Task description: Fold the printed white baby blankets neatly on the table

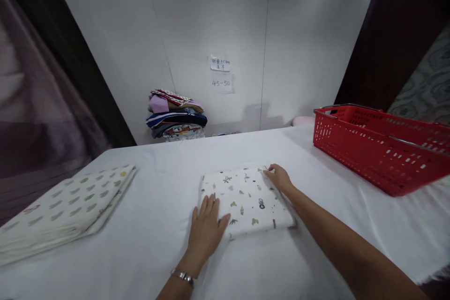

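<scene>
A white folded cloth (246,201) printed with small plants and figures lies flat on the white-covered table. Across its near left edge rests my left hand (207,225), palm down with the fingers stretched out and the thumb spread. At the far right corner, my right hand (279,177) has its fingers closed on the cloth's edge; the fingertips are partly hidden. Further left lies another folded cloth (70,201), a thicker stack with grey-green leaf-like marks, apart from both hands.
A red plastic basket (372,154) with metal handles stands on the table at the right. Behind the far table edge is a stack of folded fabrics (177,117). Two paper notes (222,83) hang on the grey wall. A curtain (38,89) borders the left side.
</scene>
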A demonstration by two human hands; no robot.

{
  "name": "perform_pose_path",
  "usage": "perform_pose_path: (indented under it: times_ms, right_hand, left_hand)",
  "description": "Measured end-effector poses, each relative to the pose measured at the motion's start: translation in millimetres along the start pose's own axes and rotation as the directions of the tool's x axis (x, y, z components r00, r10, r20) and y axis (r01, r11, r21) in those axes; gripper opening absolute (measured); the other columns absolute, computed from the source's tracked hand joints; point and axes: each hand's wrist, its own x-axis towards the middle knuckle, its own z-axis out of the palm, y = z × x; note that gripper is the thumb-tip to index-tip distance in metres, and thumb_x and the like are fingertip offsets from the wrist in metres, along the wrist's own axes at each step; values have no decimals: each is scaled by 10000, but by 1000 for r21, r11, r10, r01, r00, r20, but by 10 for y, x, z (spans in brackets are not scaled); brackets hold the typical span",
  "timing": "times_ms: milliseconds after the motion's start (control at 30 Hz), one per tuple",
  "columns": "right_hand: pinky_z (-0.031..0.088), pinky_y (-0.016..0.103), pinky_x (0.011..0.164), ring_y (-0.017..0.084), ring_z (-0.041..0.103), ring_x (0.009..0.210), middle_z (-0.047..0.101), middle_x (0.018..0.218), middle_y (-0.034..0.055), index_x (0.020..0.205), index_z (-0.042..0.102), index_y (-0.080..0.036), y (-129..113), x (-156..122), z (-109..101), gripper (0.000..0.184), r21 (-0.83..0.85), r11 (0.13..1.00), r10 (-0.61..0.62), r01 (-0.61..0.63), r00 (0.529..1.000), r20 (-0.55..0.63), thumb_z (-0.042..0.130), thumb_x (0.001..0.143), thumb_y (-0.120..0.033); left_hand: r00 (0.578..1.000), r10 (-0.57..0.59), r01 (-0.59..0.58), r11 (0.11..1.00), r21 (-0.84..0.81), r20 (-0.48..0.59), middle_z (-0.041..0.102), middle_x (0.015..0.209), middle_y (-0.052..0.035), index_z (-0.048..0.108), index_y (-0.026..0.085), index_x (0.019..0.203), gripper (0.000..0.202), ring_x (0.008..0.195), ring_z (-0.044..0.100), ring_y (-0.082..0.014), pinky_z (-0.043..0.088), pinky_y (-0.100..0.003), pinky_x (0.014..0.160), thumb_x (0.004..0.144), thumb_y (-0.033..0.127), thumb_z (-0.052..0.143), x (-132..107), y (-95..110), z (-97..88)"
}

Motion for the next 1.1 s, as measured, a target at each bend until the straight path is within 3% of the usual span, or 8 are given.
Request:
perform_pose_path:
  times_ms: [333, 667, 800, 933, 1100]
  right_hand:
    - [338, 243, 610, 171, 556, 757, 623, 823, 31, 766, 588, -190, -39, 205, 92, 204, -37, 999, 30, -28, 998, 51, 557, 776, -391]
    - [346, 258, 726, 187, 542, 867, 620, 878, 53, 760, 573, -181, -134, 148, 58, 68, -98, 991, -90, 88, 996, -11, 575, 772, -248]
    - [353, 256, 695, 183, 552, 818, 621, 825, 42, 727, 574, -190, -123, 163, 71, 87, -63, 996, -59, 59, 998, 15, 559, 778, -259]
    - [357, 247, 721, 172, 555, 844, 635, 858, 45, 702, 574, -189, -65, 190, 119, 125, -6, 994, -106, 106, 994, -19, 520, 797, -250]
    - [366, 244, 682, 164, 559, 788, 641, 850, 33, 722, 581, -190, 18, 251, 182, 129, 77, 997, -3, 3, 1000, 0, 520, 790, -281]
  left_hand:
    - [1000, 3, -3, 1000, 5, -3, 244, 1481, -64, 383, 194, 1379, 623, 1384, 160, -262, 184, -510, 1098, 862, 536, 317, -10, -18, 2]
    - [998, 39, -37, 998, 48, -47, 268, 1476, -76, 383, 159, 1374, 608, 1374, 200, -260, 220, -516, 1079, 883, 510, 304, -16, -61, 63]
    - [997, 45, -42, 998, 51, -55, 283, 1473, -73, 386, 169, 1373, 610, 1373, 203, -258, 224, -506, 1081, 881, 521, 308, -23, -84, 83]
    - [996, 56, -53, 997, 52, -65, 300, 1467, -75, 397, 177, 1367, 594, 1368, 217, -263, 235, -511, 1073, 882, 513, 320, -16, -105, 110]
    - [995, 68, -64, 996, 57, -67, 289, 1472, -67, 394, 179, 1368, 598, 1370, 211, -264, 236, -510, 1072, 880, 516, 321, -10, -115, 119]
